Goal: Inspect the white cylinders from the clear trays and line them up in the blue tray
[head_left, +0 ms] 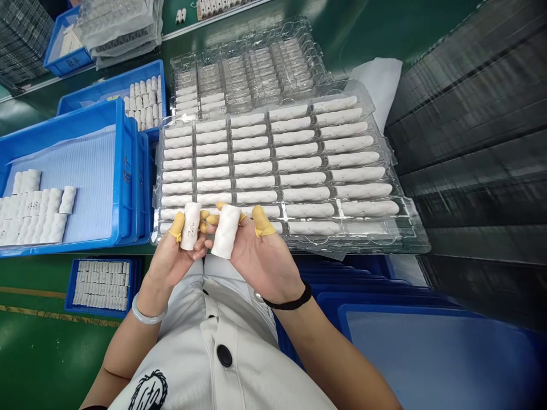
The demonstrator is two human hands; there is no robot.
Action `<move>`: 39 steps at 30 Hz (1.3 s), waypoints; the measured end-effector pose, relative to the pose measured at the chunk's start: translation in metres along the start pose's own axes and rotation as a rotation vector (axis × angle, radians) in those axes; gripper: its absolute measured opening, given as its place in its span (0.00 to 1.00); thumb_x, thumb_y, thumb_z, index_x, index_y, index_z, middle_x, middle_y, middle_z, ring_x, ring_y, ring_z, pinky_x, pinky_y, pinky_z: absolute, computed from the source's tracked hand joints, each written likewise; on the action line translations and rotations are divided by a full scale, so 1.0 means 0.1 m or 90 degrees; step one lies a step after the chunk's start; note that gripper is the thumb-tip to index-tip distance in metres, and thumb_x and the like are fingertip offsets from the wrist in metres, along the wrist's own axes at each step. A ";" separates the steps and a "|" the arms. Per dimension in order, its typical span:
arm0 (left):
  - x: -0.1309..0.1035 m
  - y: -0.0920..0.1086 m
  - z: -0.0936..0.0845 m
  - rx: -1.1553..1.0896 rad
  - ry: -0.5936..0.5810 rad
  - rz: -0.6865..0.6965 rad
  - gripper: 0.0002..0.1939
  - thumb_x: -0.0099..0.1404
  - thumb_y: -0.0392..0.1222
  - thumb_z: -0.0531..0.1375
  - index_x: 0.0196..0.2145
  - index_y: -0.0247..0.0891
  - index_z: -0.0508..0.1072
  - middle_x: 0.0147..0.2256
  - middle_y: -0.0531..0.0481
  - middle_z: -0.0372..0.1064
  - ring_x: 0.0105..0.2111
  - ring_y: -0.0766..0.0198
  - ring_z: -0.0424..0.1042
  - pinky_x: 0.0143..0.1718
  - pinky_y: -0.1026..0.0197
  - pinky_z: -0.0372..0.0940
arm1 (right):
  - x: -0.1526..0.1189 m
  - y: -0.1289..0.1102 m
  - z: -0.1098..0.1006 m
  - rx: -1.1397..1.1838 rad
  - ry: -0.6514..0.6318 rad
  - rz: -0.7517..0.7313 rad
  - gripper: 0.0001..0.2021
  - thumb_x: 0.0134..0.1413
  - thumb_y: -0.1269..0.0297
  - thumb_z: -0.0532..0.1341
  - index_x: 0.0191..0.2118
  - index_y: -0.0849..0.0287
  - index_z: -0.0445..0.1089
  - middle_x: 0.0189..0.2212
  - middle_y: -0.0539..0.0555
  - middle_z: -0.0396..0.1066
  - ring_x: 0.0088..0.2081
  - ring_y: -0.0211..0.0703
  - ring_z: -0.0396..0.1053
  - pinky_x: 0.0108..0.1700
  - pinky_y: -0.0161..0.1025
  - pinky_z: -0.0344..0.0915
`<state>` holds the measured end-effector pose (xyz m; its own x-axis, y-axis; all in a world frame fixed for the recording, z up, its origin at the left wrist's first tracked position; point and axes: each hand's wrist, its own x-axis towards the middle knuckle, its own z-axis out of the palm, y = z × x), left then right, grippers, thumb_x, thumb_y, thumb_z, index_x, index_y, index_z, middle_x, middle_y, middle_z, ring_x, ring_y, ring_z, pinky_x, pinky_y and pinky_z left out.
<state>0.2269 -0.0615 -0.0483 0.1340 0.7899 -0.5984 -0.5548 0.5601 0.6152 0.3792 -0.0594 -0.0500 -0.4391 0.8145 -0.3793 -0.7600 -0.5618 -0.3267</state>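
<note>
My left hand point(171, 259), with yellow finger covers, holds a white wavy-sided piece point(190, 226) upright between thumb and fingers; small dark marks show on its face. Just to the right, a second white piece point(226, 232) leans slightly and rests on the fingers of my right hand point(267, 256), whose thumb is lifted away from it. The two pieces are apart. Beyond both hands lies a clear plastic tray point(412, 228) with rows of white pieces in its slots.
Behind it is another clear tray point(316, 51), partly filled. Blue bins point(117, 188) with white pieces stand at the left, and a lower blue bin point(70, 285) is below. Stacked blue trays point(348, 330) are at the lower right, a dark stack point(470, 142) at the right.
</note>
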 end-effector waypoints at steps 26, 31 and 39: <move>0.02 -0.01 -0.01 -0.011 -0.085 -0.019 0.28 0.71 0.59 0.51 0.35 0.30 0.77 0.21 0.50 0.64 0.15 0.73 0.57 0.11 0.72 0.54 | -0.01 0.06 -0.08 -0.095 -0.023 -0.032 0.14 0.50 0.54 0.70 0.32 0.60 0.71 0.20 0.48 0.70 0.20 0.33 0.63 0.25 0.33 0.60; 0.02 0.02 -0.01 -0.013 -0.058 -0.062 0.32 0.72 0.61 0.46 0.34 0.30 0.76 0.20 0.49 0.64 0.15 0.70 0.61 0.09 0.71 0.54 | 0.00 0.03 -0.02 -0.035 0.045 -0.010 0.15 0.58 0.51 0.63 0.40 0.59 0.74 0.29 0.51 0.74 0.30 0.38 0.71 0.36 0.38 0.70; 0.03 0.04 0.02 -0.026 0.021 -0.051 0.28 0.76 0.47 0.40 0.32 0.29 0.73 0.20 0.49 0.64 0.12 0.73 0.58 0.09 0.72 0.51 | 0.00 0.00 0.00 0.038 0.043 0.012 0.17 0.68 0.56 0.50 0.42 0.58 0.73 0.42 0.57 0.77 0.44 0.48 0.75 0.50 0.51 0.71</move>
<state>0.2265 -0.0566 -0.0462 0.1532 0.7338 -0.6618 -0.5770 0.6101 0.5430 0.3790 -0.0596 -0.0496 -0.4213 0.7913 -0.4430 -0.7801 -0.5654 -0.2680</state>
